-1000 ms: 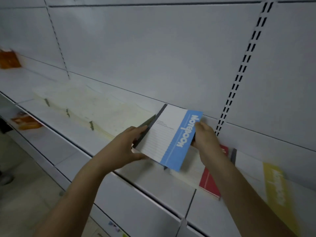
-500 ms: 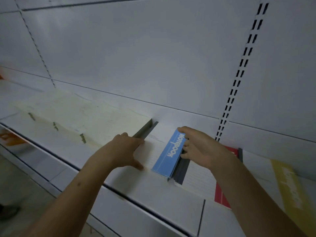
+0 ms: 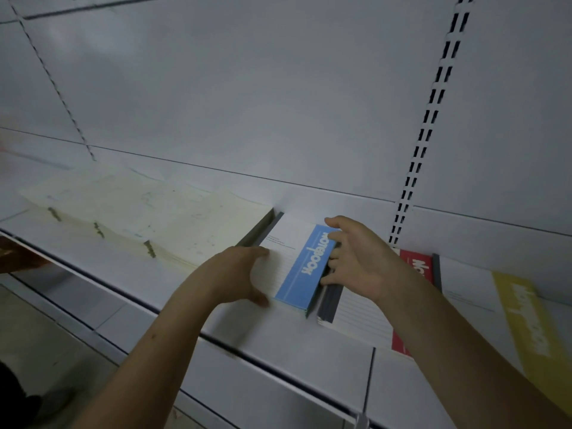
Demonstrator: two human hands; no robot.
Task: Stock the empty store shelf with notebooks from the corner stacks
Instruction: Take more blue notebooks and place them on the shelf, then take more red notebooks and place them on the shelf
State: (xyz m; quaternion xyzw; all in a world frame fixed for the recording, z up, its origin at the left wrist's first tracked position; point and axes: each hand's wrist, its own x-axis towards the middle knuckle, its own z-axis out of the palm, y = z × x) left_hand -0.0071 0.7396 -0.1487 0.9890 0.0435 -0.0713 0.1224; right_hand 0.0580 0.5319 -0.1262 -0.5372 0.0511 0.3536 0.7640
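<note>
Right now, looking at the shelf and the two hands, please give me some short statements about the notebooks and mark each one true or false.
1. Both hands touch the blue notebook. True.
2. The blue notebook is held up in the air above the shelf. False: it lies on the shelf, on a small pile.
3. A red notebook lies to the right of the blue one. True.
4. The yellow notebook lies to the left of the blue one. False: it lies far to the right, beyond the red one.
5. Pale cream notebooks lie in a row to the left of the blue one. True.
</note>
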